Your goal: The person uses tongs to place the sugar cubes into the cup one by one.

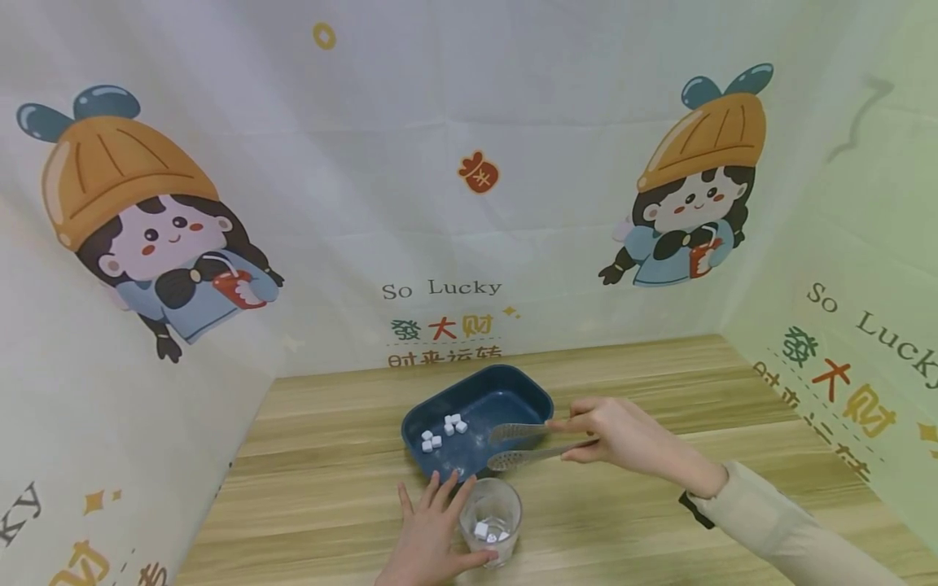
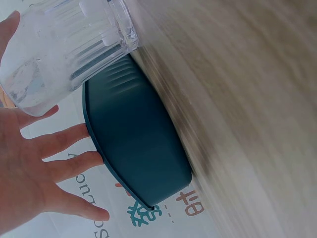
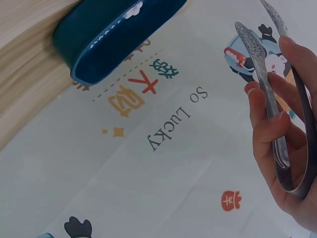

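In my right hand (image 1: 619, 435) I hold metal tongs (image 3: 265, 74), their perforated tips apart with nothing between them. In the head view the tips overlap the right part of a dark blue tray (image 1: 479, 382). Several small white cubes (image 1: 456, 423) lie at the tray's left side. My left hand (image 1: 432, 529) has its fingers spread, the thumb and index beside a clear glass (image 1: 510, 509) and the other fingertips at the tray's near rim. White cubes (image 1: 480, 530) sit at the bottom of the glass, which stands in front of the tray.
The wooden table (image 1: 645, 521) carries the tray and the glass. Printed white cloth (image 1: 557, 236) walls it in at the back and both sides. A dark band (image 1: 696, 511) shows at the right sleeve's cuff.
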A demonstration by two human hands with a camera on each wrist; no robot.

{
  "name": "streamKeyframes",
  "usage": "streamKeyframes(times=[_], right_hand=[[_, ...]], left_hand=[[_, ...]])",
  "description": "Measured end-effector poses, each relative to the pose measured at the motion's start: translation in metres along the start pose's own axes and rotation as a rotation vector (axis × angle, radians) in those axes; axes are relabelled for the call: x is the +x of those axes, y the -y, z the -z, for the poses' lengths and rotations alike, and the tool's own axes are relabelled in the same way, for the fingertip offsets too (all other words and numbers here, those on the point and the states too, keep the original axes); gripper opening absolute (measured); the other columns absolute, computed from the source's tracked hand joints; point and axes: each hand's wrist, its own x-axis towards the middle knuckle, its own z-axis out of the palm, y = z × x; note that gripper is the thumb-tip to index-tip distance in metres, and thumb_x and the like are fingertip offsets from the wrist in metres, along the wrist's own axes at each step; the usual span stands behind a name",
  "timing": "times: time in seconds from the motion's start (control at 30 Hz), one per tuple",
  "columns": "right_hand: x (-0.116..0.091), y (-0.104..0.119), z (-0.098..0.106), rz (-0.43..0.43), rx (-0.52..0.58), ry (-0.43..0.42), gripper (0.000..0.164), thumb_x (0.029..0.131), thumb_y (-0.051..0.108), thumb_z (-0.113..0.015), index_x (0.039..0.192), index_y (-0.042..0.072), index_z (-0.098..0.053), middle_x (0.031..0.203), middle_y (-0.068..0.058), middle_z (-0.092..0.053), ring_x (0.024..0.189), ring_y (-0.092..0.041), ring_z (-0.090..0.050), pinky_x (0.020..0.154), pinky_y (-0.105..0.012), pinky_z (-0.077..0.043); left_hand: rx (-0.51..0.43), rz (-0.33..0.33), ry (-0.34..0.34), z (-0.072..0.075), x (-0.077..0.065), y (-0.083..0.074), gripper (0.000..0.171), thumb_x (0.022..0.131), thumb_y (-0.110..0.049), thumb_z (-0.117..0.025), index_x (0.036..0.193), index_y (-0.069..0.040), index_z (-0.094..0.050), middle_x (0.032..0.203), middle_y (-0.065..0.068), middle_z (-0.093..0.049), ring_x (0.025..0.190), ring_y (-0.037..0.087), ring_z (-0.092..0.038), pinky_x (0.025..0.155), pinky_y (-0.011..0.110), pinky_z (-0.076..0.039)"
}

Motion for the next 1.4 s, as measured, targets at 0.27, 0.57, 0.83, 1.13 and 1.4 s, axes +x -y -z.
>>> streamKeyframes(times=[0.27, 0.57, 0.83, 1.13, 1.4], right_hand=[[0.003, -0.007, -0.003, -0.025, -0.011, 0.019, 0.035, 0.071, 0.027, -0.073, 0.101, 0.010, -0.069, 0.063, 0.009, -0.045, 0.050, 0.006, -0.029, 0.044, -0.007, -0.024], [0.009, -0.015, -0.009, -0.060, -0.005, 0.024, 0.035, 0.073, 0.028, -0.072, 0.103, 0.011, -0.068, 0.063, 0.008, -0.047, 0.048, 0.006, -0.027, 0.043, -0.008, -0.025], [0.018, -0.019, -0.014, -0.139, 0.018, 0.065, 0.038, 0.074, 0.030, -0.070, 0.108, 0.012, -0.066, 0.066, 0.006, -0.051, 0.048, 0.005, -0.031, 0.042, -0.011, -0.027], [0.027, -0.026, -0.025, -0.142, -0.006, 0.071, 0.041, 0.075, 0.034, -0.069, 0.109, 0.012, -0.066, 0.063, 0.002, -0.051, 0.049, 0.003, -0.030, 0.043, -0.011, -0.025], [0.037, -0.032, -0.034, -0.162, -0.044, 0.107, 0.041, 0.075, 0.036, -0.068, 0.109, 0.012, -0.066, 0.062, 0.002, -0.049, 0.048, 0.001, -0.029, 0.041, -0.013, -0.023]], left_hand=[[-0.005, 0.005, 0.015, 0.000, 0.000, -0.001, 0.094, 0.064, -0.075, -0.052, 0.138, -0.020, -0.034, 0.138, 0.015, -0.040, 0.125, 0.044, -0.035, 0.086, 0.077, -0.015], [-0.010, -0.005, 0.006, 0.000, 0.000, -0.001, 0.093, 0.064, -0.075, -0.052, 0.137, -0.020, -0.035, 0.136, 0.016, -0.042, 0.124, 0.045, -0.036, 0.085, 0.077, -0.016], [-0.007, -0.006, 0.003, -0.002, 0.001, 0.000, 0.094, 0.064, -0.076, -0.051, 0.137, -0.019, -0.035, 0.137, 0.016, -0.041, 0.123, 0.046, -0.036, 0.085, 0.077, -0.017], [-0.016, -0.001, 0.011, -0.002, 0.001, 0.000, 0.094, 0.064, -0.076, -0.051, 0.137, -0.019, -0.035, 0.138, 0.016, -0.040, 0.124, 0.046, -0.035, 0.085, 0.077, -0.017], [-0.019, 0.006, 0.011, -0.002, 0.001, 0.000, 0.094, 0.063, -0.075, -0.053, 0.137, -0.019, -0.034, 0.138, 0.016, -0.039, 0.125, 0.046, -0.033, 0.086, 0.077, -0.015]])
